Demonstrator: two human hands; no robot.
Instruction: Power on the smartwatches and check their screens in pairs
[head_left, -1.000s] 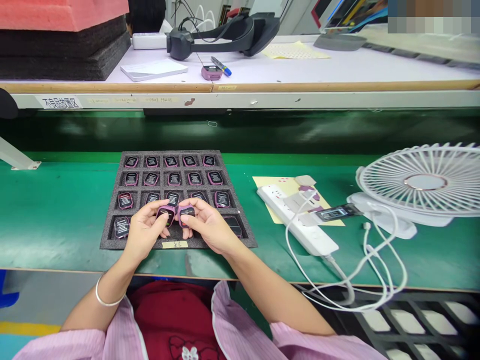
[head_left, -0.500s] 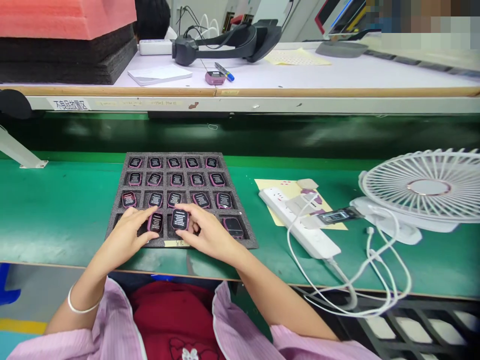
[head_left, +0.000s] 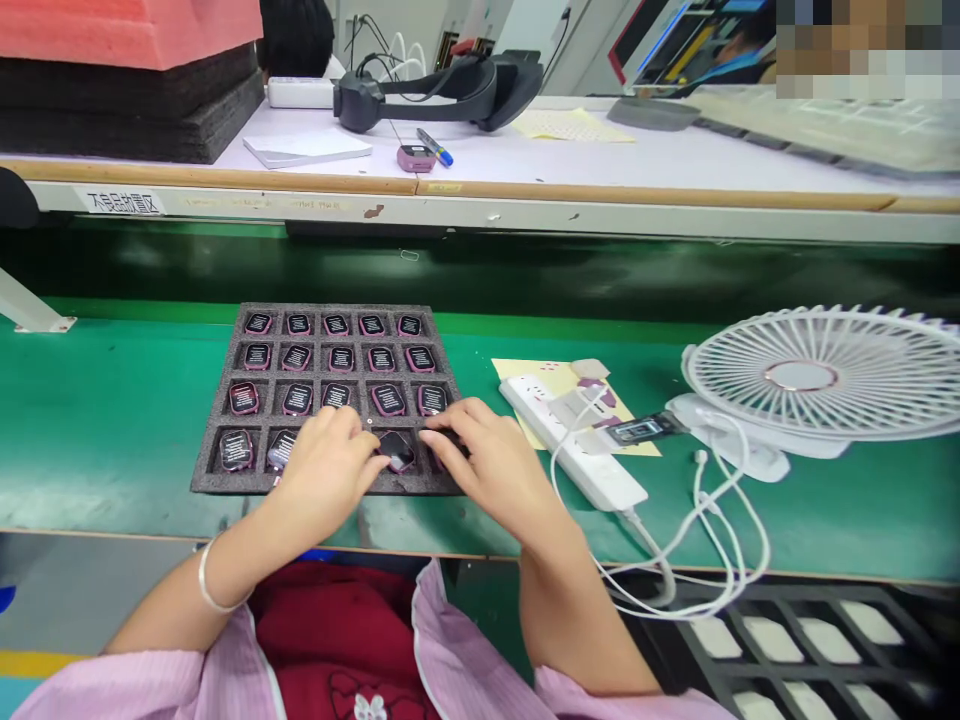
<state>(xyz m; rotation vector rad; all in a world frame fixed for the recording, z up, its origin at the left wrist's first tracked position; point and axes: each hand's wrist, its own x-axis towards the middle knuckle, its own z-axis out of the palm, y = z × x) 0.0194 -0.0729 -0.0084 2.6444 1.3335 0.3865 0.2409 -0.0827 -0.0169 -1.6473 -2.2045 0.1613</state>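
A dark grey foam tray (head_left: 206,470) on the green bench holds rows of small square smartwatches with purple cases and lit text on most screens. My left hand (head_left: 326,460) is over the front row, thumb and forefinger closed at the left edge of a dark-screened smartwatch (head_left: 396,450). At the front right compartment, my right hand (head_left: 499,465) has thumb and fingers around another dark smartwatch (head_left: 452,440), mostly hidden by them. Two lit smartwatches, one at the front left corner (head_left: 236,450) and its neighbour (head_left: 281,450), sit in their compartments.
Right of the tray lie a white power strip (head_left: 577,450), looped white cables (head_left: 735,510) and a white fan (head_left: 802,375). On the raised shelf are a black headset (head_left: 442,95), a pen (head_left: 435,147), another purple watch (head_left: 415,158) and stacked foam (head_left: 127,110). A person's head shows behind.
Both hands have moved right along the front row. The two lit smartwatches they held now sit in the front left compartments, and the fingers are at two dark ones. The view has shifted slightly.
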